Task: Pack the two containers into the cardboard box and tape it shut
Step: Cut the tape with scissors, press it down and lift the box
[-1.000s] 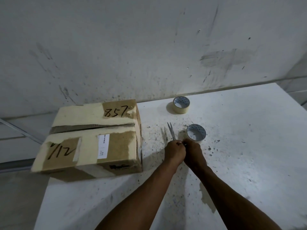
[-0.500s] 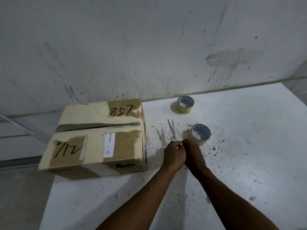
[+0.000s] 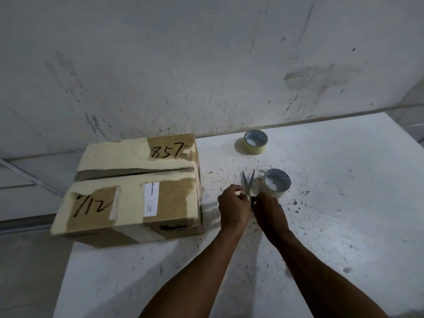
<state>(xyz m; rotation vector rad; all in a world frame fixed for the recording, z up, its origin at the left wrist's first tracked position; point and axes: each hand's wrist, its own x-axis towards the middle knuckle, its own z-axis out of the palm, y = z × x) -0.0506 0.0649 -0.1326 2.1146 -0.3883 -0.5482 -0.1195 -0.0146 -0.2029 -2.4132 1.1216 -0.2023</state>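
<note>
Since a second ago the scissors (image 3: 248, 185) have gone from blades nearly together to blades spread in a narrow V, tips pointing away from the person, and both hands have lifted a little from the worktop (image 3: 344, 226).

Nearest the camera, two bare forearms reach in from the bottom edge. The left hand (image 3: 234, 208) has its grip curled shut around the left side of the scissor handles; the right hand (image 3: 268, 211) is closed on the dark handle loop, the two hands touching. Just beyond the right hand stands a roll of tape (image 3: 276, 183) on its flat side, just beside the scissor blades. To the left, the cardboard box (image 3: 130, 189) sits at the worktop's left edge, flaps folded down with a dark seam showing between them, "857" and "/12" written on top. The containers are not visible. Farther back, near the wall (image 3: 206, 65), a second tape roll (image 3: 255, 142) lies well apart from the first.
</note>
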